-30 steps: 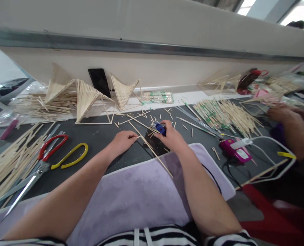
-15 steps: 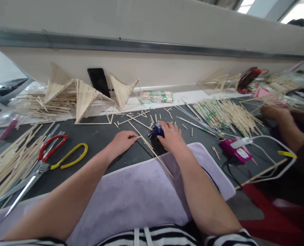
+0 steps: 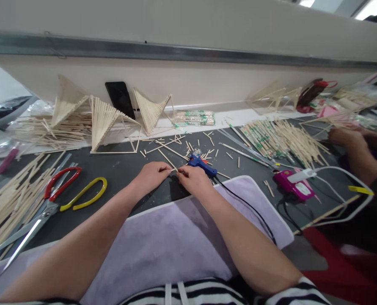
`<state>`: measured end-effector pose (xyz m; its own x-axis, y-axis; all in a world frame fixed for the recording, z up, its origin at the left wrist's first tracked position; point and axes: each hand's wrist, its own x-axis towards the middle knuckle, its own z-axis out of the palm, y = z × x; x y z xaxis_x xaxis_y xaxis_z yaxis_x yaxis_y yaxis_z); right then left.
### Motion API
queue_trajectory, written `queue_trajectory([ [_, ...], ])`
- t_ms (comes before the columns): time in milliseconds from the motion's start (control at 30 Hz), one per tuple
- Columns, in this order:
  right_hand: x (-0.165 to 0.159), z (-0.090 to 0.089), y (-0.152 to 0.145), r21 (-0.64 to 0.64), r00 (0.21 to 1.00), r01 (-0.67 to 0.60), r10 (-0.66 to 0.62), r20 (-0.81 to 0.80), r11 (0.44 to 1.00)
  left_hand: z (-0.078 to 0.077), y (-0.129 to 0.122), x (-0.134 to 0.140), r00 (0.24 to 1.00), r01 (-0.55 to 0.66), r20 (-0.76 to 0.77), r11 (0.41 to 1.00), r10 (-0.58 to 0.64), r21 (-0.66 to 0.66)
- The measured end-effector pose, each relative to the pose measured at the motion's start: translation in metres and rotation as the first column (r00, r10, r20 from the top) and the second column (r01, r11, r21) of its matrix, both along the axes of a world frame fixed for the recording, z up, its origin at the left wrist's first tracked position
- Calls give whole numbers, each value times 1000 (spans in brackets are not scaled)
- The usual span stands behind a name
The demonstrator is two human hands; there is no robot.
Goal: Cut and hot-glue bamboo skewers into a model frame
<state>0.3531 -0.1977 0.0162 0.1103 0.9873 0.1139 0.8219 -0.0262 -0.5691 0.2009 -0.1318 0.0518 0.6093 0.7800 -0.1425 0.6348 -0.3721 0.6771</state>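
A thin wooden stick (image 3: 166, 159) slants across the dark tabletop to the fingertips of both hands. My left hand (image 3: 154, 176) pinches it near its front end, thumb and index finger together. Right beside it, almost touching, my right hand (image 3: 193, 178) is closed at the same spot; its fingers partly cover the join. Just beyond the right hand lies a blue hot glue gun (image 3: 204, 164), untouched, its black cord trailing over the lilac mat (image 3: 175, 237). Short cut stick pieces (image 3: 209, 152) are scattered around its nozzle.
Large scissors (image 3: 50, 207) with red and yellow handles lie open at left beside long sticks (image 3: 13, 199). Stick frames (image 3: 104, 123) and a phone (image 3: 120, 99) stand along the wall. Wrapped stick bundles (image 3: 258, 137) and a magenta power adapter (image 3: 294, 185) are at right, near another person's hands (image 3: 347, 137).
My right hand has let go of the glue gun and moved left and nearer, joining my left hand at the stick. The glue gun now lies on the table.
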Motion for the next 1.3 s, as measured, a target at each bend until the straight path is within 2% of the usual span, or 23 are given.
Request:
queue_trajectory([
  [267,1,-3,3,31,998,-21,23,-65,999,-1,2,0,999,46,6,994,-47,99],
  [567,2,8,-3,177,985,-45,73,-153,983,14,-4,-5,993,42,102,981,-62,191],
  [1300,-1,4,0,129,987,-84,100,-122,988,2,-4,-2,997,28,59,980,-40,197],
])
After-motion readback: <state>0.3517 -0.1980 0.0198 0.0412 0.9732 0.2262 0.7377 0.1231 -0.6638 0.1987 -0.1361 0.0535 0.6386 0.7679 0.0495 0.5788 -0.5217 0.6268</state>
